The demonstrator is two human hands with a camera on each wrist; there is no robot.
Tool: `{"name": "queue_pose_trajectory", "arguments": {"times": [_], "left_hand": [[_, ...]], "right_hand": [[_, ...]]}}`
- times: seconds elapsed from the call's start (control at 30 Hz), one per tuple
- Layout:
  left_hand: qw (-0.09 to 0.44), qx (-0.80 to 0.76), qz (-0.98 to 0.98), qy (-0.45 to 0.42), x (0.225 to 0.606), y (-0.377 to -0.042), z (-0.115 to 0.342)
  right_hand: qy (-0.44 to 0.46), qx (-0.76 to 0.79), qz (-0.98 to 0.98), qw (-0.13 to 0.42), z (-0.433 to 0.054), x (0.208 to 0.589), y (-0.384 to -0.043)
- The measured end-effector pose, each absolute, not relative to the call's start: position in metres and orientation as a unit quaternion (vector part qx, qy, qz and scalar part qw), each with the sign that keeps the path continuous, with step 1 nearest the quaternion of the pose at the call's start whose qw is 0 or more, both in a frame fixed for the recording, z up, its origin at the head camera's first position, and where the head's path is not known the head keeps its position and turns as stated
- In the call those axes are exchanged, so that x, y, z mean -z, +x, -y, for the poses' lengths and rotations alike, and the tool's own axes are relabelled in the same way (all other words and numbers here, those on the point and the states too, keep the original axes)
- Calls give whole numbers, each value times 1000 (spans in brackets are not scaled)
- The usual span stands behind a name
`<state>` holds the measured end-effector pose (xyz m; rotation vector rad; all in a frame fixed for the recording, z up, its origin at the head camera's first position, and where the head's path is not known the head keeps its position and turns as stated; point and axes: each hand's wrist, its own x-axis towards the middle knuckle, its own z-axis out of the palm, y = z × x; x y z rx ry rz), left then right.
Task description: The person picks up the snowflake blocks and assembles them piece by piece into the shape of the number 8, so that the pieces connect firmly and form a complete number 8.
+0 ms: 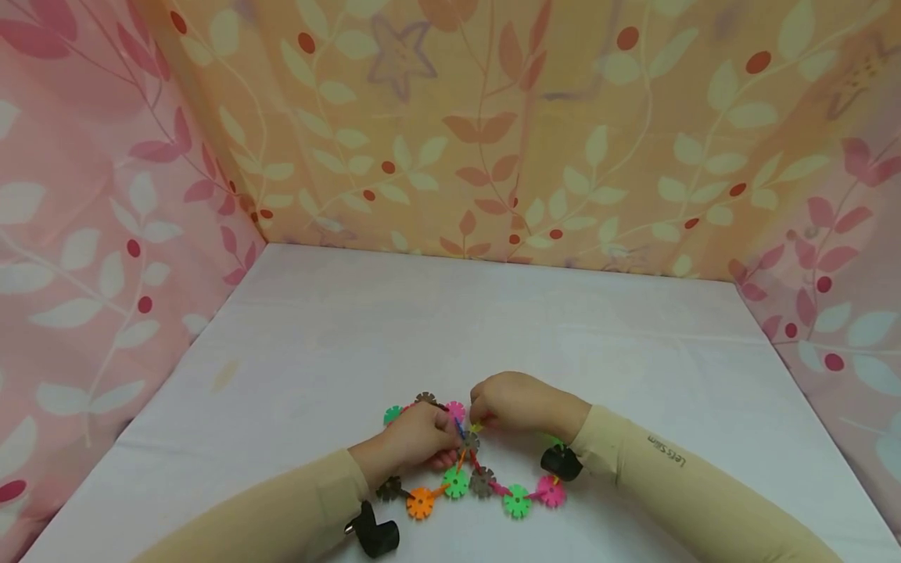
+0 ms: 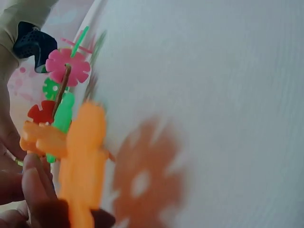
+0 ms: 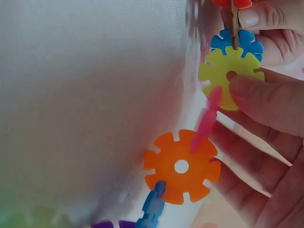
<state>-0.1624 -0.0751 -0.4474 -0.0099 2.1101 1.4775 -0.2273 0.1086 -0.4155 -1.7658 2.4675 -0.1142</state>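
Note:
Notched plastic discs are linked edge to edge into a colourful looped chain, with a green disc (image 1: 517, 501) and an orange disc (image 1: 420, 503) at its near side. My left hand (image 1: 425, 432) pinches a blue disc (image 3: 256, 47) beside the brown disc (image 3: 234, 23) seen edge-on. To its right, my right hand (image 1: 528, 405) holds a yellow disc (image 3: 216, 71) between thumb and fingers. The yellow and blue discs overlap in the right wrist view. A pink disc (image 3: 207, 118) joins the yellow one to an orange disc. In the left wrist view, an orange disc (image 2: 85, 156) stands edge-on near the left fingers.
The chain lies on a white-covered table (image 1: 493, 328) near its front. Floral curtains (image 1: 450, 133) enclose the back and both sides. Black wrist devices (image 1: 376, 533) are worn on both arms; the right one (image 1: 561, 462) hangs over part of the chain.

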Motion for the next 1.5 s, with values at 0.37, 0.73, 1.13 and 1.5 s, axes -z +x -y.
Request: {"name": "queue_pose_trajectory", "arguments": {"times": [0.37,0.73,1.13,1.5], "left_hand": [[264,-575,-774,-21,448,-156,71],[241,-610,-754,-16,449,-152,69],[221,-625,-748,-20,451,-156,70],[252,-602,-757,-25,454,-155,77]], "right_hand": [[-570,97,-809,102,-110,417,-228],[-550,142,-811,136,-110,420,-223],[-552,143,-814,112,-107,417,-221],[-606,53,-789,87,-101,416,-226]]}}
